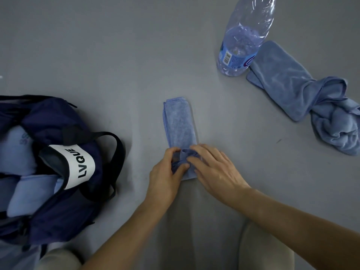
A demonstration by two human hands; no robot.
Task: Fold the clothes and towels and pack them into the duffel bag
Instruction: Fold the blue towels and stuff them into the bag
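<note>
A blue towel (179, 123) folded into a narrow strip lies on the grey surface in the middle, running away from me. My left hand (165, 178) and my right hand (212, 168) both pinch its near end, which is curled up into a small roll between the fingers. To the left sits the open navy duffel bag (58, 217) with a white "LVQUE" label (78, 164); pale blue folded cloths (33, 191) lie inside it. A second blue towel (303, 98), half flat and half crumpled, lies at the right.
A clear plastic water bottle (241, 39) with a blue label stands at the upper right, touching the crumpled towel's flat end. My knees in light trousers (266, 248) show at the bottom edge. The bag's black strap (118, 152) loops toward the centre.
</note>
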